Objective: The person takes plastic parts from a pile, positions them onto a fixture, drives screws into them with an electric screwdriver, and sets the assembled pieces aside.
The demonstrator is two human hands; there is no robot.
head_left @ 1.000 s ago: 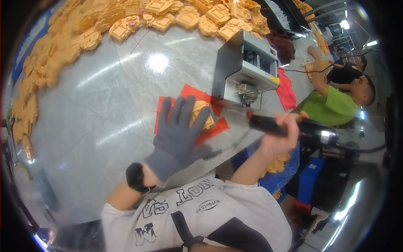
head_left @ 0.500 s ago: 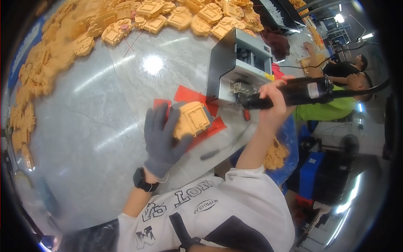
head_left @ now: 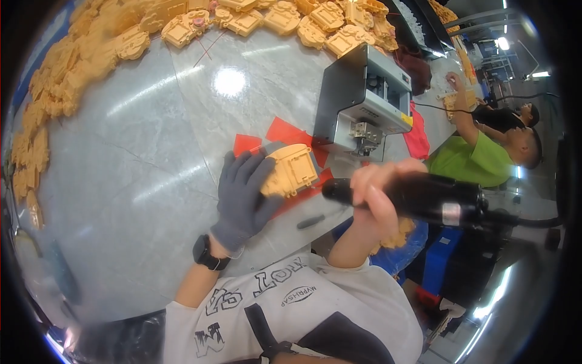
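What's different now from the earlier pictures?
The right hand swung the black tool from the machine toward the yellow piece. The left hand, first spread over that piece, now holds its side. The machine stayed put.

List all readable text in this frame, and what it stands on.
Shirt, small oval logo: "MVPRHSAP", best reading.
Shirt, large print: "O"; also "M", or an upturned "W". Other large letters are too tilted or creased to read surely.
Tool label, machine front print, blue box label: too small or blurred.
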